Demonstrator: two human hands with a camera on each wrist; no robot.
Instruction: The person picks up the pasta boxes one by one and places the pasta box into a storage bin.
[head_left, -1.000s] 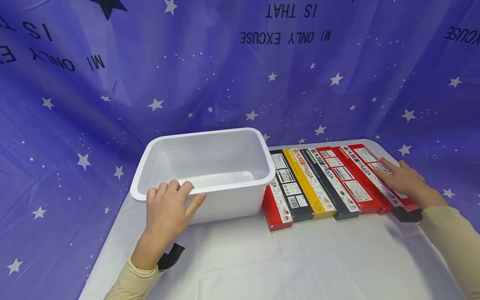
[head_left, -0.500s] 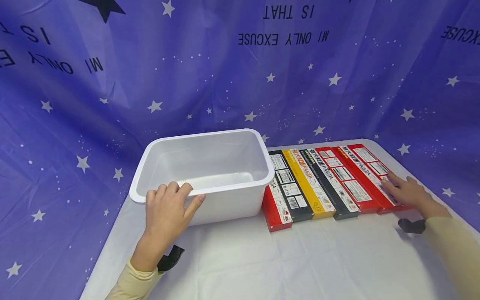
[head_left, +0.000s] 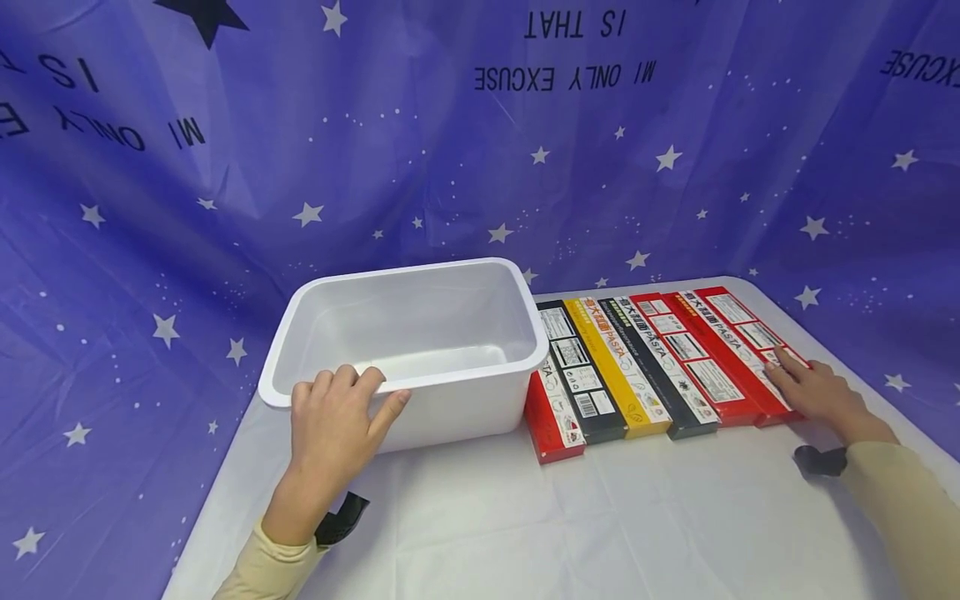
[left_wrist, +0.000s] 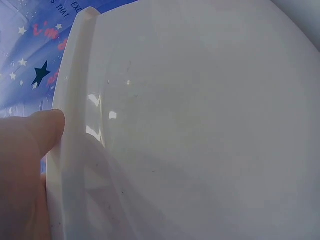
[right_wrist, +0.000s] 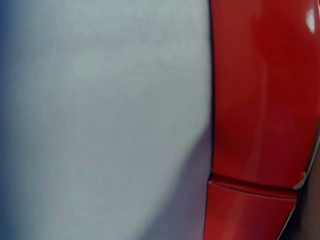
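A deep white plastic bin point(head_left: 457, 412) stands on the table at left of centre. My left hand point(head_left: 333, 433) grips its near rim, fingers hooked over into the inside and the thumb along the rim. The left wrist view shows the thumb point(left_wrist: 47, 127) against the rim, beside the bin's pale outer wall point(left_wrist: 200, 125). At far right, my right hand point(head_left: 825, 400) rests over the near part of the outermost red pasta box point(head_left: 738, 312), fingers fairly straight. Close up in the right wrist view are red box ends point(right_wrist: 262, 100); most of the hand is out of that view.
Other pasta boxes lie side by side, right of the bin: a red one point(head_left: 551, 421), a black one point(head_left: 585, 379), a yellow one point(head_left: 611, 375) and more black and red ones. White cloth covers the table point(head_left: 600, 517). A starry purple curtain point(head_left: 420, 150) hangs behind.
My right hand has drawn back towards the near end of the outermost red box, then shifted slightly left. My left hand and the bin stay in place.
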